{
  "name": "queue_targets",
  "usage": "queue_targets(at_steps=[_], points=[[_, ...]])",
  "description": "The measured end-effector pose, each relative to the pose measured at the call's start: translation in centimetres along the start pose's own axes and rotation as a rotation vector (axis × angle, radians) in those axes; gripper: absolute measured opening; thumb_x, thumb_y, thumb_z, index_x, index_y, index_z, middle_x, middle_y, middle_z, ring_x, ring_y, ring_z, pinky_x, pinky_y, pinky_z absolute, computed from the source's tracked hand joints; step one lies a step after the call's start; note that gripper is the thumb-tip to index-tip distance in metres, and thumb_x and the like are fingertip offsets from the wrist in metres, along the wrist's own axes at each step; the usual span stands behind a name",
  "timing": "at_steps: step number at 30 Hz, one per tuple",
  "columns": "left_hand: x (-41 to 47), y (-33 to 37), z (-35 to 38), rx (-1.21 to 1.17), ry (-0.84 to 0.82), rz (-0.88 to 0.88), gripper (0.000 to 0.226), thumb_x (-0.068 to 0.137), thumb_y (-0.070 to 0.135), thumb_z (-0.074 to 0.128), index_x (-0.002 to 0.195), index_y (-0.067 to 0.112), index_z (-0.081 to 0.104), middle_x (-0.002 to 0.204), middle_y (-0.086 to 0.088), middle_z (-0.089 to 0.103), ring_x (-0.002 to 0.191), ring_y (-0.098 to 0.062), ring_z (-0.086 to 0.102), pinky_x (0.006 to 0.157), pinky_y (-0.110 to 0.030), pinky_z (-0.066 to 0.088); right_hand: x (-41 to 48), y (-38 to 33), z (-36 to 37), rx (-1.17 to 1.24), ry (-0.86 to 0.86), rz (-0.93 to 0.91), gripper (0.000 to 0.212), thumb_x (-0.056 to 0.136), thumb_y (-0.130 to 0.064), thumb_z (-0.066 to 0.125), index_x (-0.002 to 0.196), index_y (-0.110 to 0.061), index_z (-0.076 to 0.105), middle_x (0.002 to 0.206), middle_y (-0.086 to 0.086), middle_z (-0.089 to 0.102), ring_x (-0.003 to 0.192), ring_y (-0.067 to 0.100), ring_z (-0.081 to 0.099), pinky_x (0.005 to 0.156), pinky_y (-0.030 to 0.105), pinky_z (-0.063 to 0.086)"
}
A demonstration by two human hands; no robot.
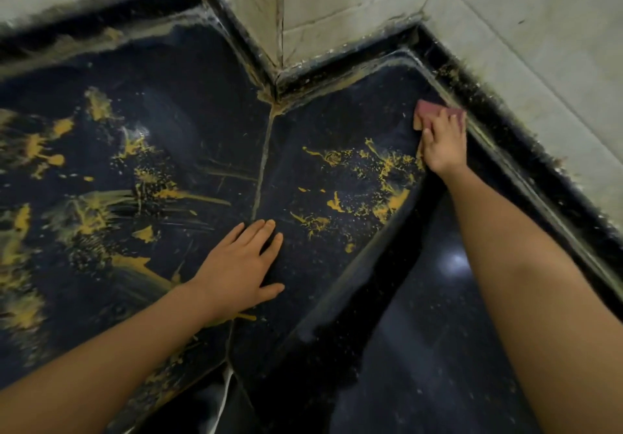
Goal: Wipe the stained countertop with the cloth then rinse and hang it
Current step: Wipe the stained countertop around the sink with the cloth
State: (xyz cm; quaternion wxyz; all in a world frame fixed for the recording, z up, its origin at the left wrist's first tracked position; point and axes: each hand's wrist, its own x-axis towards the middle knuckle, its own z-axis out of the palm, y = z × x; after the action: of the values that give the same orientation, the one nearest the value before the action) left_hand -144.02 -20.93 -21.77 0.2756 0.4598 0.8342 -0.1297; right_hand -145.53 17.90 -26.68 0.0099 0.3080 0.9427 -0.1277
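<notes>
The right hand [445, 143] presses a pink cloth [433, 111] onto the dark bench [303, 275] at two o'clock, fingers [438, 123] clamped over it; the left hand [241, 265] lies flat, fingers together; sweep firmly toward the yellow stains [381, 177] at seven o'clock of the cloth; the wall [505, 46] blocks outward strokes; open room lies leftward.
</notes>
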Motion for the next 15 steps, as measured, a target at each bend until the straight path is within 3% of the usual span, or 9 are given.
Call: queue_targets(at_steps=[9, 15], points=[[-0.4, 0.1, -0.7, 0.016, -0.016, 0.003, 0.080, 0.091, 0.061, 0.029, 0.148, 0.015, -0.002, 0.156, -0.008, -0.008, 0.143, -0.021, -0.005, 0.115, -0.037, 0.001, -12.2, -3.6, 1.4, 0.100, -0.076, -0.042, 0.040, 0.100, -0.027, 0.029, 0.135, -0.017, 0.045, 0.154, 0.009, 0.021, 0.144, 0.025, 0.011, 0.115, 0.030, 0.002], [-0.4, -0.3, -1.1, 0.014, -0.025, 0.033, 0.074, 0.093, 0.056, 0.030, 0.149, 0.015, 0.002, 0.156, -0.008, -0.003, 0.143, -0.023, 0.000, 0.116, -0.038, 0.005, -23.0, -7.5, 3.0, 0.126, -0.121, -0.110, 0.053, 0.092, -0.038, 0.018, 0.131, -0.022, 0.050, 0.153, 0.004, 0.026, 0.144, 0.022, 0.014, 0.115, 0.034, 0.005]])
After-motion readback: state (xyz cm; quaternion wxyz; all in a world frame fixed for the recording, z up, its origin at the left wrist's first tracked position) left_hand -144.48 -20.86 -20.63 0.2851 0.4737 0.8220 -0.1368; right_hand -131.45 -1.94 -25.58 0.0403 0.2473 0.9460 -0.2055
